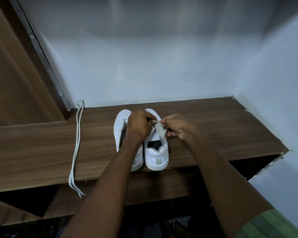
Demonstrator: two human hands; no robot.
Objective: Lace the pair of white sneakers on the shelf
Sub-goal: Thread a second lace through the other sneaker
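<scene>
Two white sneakers stand side by side on the wooden shelf (205,121), heels toward me. My left forearm crosses over the left sneaker (121,127) and hides much of it. Over the right sneaker (156,152), my left hand (139,124) pinches a bit of white lace beside the raised grey tongue (160,130). My right hand (177,127) grips the tongue's right side with curled fingers. A second loose white lace (76,148) lies doubled on the shelf to the left, its ends hanging over the front edge.
Pale walls close the shelf at the back and right. A brown wooden panel (15,74) rises on the left. Below the shelf's front edge is a dark open space with another wooden board (144,189).
</scene>
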